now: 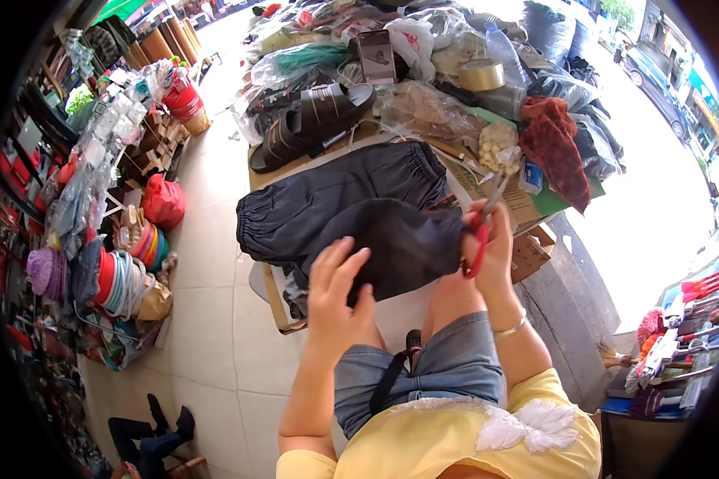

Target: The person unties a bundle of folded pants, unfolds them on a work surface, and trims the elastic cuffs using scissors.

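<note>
My right hand [495,239] is closed on a pair of red-handled scissors [477,251], their blades pointing up and away from me. The same hand sits at the end of a black cloth piece [407,243], partly blurred; I cannot tell whether it grips that too. My left hand [339,287] is at the cloth's near side, fingers apart and bent a little, with nothing visible in them. Under the black cloth lies a dark, gathered sleeve-like garment [343,188] with elastic at both ends, spread over a cardboard surface on my table.
Beyond the garment are brown sandals [311,124], a phone [376,57], a tape roll [481,75], a reddish-brown cloth [553,148] and heaped plastic bags. Shelves of goods line the left, with a red bag [164,201]. Brushes [679,343] stand at right. Another person's legs [152,435] show lower left.
</note>
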`<state>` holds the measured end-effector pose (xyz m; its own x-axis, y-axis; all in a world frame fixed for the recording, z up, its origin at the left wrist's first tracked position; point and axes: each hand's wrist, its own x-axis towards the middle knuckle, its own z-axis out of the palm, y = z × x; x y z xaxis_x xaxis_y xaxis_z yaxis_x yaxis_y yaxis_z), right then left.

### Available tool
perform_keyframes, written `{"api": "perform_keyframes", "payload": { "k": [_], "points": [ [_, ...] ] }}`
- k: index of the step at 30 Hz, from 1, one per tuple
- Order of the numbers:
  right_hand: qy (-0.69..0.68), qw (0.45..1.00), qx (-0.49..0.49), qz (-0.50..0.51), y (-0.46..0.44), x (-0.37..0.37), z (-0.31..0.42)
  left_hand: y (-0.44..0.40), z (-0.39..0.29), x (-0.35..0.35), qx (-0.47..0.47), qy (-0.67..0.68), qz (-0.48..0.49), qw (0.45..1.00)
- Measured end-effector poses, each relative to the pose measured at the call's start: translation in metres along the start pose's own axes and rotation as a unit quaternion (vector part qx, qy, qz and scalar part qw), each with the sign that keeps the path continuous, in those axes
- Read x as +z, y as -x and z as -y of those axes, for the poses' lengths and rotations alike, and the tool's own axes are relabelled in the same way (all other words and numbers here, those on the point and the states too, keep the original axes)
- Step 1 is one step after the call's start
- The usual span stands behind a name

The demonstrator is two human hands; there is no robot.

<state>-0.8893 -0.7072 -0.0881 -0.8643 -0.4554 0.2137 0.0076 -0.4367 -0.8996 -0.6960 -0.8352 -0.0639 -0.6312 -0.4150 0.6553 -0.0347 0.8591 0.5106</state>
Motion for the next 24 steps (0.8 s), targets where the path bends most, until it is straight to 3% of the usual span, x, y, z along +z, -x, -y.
{"api": "perform_keyframes", "payload": {
  "k": [1, 5, 11, 14, 15, 17, 18, 19, 21, 23, 24],
  "points": [
    [0.010, 0.999, -0.032, 0.024, -0.009, -0.008, 0.005, 0.001, 0.006, -0.007, 0.022, -0.033, -0.019, 0.999],
    [0.132, 0.988, -0.004, 0.085, -0.025, -0.034, 0.020, 0.017, 0.030, -0.027, 0.060, -0.178, -0.059, 0.981],
    [0.262, 0.962, -0.016, 0.072, -0.050, -0.048, 0.033, 0.044, 0.051, -0.044, -0.008, -0.228, -0.100, 0.968],
    [0.636, 0.764, -0.058, 0.096, -0.061, -0.037, 0.054, 0.053, 0.060, -0.061, -0.047, -0.244, -0.130, 0.960],
    [0.644, 0.757, -0.062, 0.096, -0.065, -0.031, 0.057, 0.056, 0.063, -0.066, -0.059, -0.244, -0.138, 0.958],
    [0.747, 0.660, -0.028, 0.078, -0.076, -0.023, 0.058, 0.068, 0.073, -0.068, -0.103, -0.152, -0.160, 0.970],
    [0.772, 0.632, -0.013, 0.070, -0.084, -0.023, 0.054, 0.073, 0.078, -0.068, -0.141, -0.068, -0.176, 0.972],
    [0.774, 0.628, -0.018, 0.077, -0.093, -0.025, 0.051, 0.076, 0.084, -0.067, -0.149, -0.068, -0.182, 0.970],
    [0.768, 0.616, 0.027, 0.170, -0.109, -0.028, 0.045, 0.085, 0.088, -0.062, -0.199, 0.114, -0.246, 0.942],
    [0.736, 0.622, 0.010, 0.267, -0.111, -0.018, 0.048, 0.086, 0.091, -0.066, -0.217, 0.083, -0.253, 0.939],
    [0.745, 0.598, 0.013, 0.295, -0.111, -0.012, 0.052, 0.087, 0.094, -0.068, -0.220, 0.061, -0.254, 0.940]
  ]
}}
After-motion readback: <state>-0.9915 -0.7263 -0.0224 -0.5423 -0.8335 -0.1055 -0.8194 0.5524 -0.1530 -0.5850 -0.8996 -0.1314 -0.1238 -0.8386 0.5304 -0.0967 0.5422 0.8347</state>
